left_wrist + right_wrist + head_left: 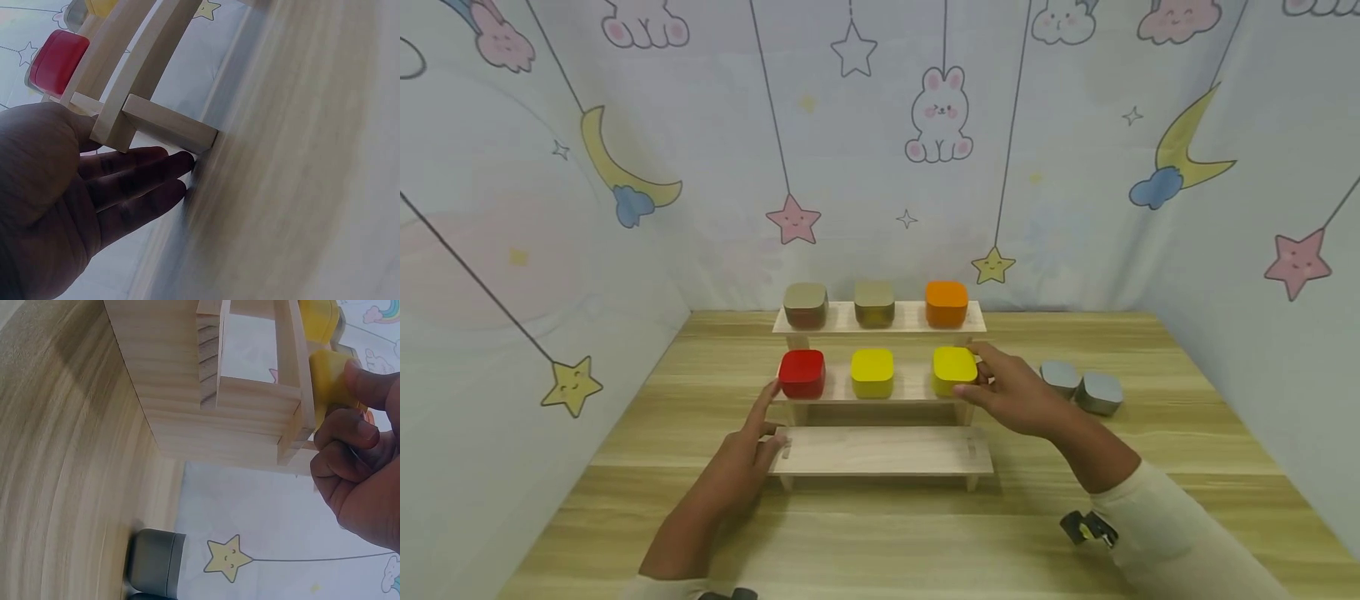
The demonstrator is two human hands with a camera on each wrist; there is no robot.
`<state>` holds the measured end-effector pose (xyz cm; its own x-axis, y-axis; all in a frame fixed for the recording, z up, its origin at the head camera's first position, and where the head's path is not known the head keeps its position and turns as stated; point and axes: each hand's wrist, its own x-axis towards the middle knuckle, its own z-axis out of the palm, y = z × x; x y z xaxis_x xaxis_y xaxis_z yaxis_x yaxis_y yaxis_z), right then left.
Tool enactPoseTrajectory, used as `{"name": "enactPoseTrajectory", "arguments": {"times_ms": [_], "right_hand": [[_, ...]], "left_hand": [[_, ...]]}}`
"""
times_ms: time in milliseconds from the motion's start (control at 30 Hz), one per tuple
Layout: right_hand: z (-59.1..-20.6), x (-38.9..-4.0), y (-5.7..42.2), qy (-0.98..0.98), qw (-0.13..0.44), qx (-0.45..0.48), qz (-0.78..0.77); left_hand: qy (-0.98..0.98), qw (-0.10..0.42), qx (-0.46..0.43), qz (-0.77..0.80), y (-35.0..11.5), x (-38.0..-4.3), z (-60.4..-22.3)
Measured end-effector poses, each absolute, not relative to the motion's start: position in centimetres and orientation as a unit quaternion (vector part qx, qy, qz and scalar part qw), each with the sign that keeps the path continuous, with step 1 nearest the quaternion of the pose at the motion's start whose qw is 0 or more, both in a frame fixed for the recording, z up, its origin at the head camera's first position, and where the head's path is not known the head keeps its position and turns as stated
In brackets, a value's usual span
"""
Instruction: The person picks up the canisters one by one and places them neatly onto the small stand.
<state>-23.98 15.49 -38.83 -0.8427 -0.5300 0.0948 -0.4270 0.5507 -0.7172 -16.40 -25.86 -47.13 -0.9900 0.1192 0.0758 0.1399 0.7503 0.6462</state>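
A sideways pull by the right hand [1018, 392], which pinches a yellow rounded-square box [955, 372] on the middle shelf [913, 383] of a pale wooden rack [883, 450], may drop it, while the left hand [739, 468], nearly straight-fingered, grips nothing.

Boxes [953, 372] are red, yellow, orange, beige and grey; the backdrop [865, 142] is star-patterned.

Rightmost yellow box [954, 371], upright, on middle shelf [913, 383]
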Motion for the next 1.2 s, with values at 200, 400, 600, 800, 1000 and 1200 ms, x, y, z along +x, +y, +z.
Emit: {"name": "enactPoseTrajectory", "arguments": {"times_ms": [200, 400, 600, 800, 1000, 1200], "right_hand": [[-38.83, -24.07, 15.23, 0.878, 0.069, -0.265, -0.392], [-38.87, -24.11, 15.06, 0.877, 0.072, -0.266, -0.394], [-38.86, -24.15, 15.01, 0.881, 0.068, -0.266, -0.385], [-38.89, -24.20, 15.08, 0.884, 0.069, -0.268, -0.377], [-38.78, -24.11, 15.02, 0.886, 0.074, -0.268, -0.372], [-38.56, -23.90, 15.08, 0.884, 0.078, -0.259, -0.382]], "left_hand": [[-0.935, 0.013, -0.068, -0.348, -25.84, -16.40, -47.12], [-0.939, 0.018, -0.070, -0.337, -25.86, -16.42, -47.04], [-0.937, 0.014, -0.066, -0.342, -25.77, -16.37, -47.01], [-0.937, 0.018, -0.069, -0.341, -25.73, -16.33, -47.01], [-0.938, 0.005, -0.056, -0.343, -25.71, -16.40, -47.05], [-0.937, -0.005, -0.048, -0.345, -25.62, -16.44, -47.00]]}}
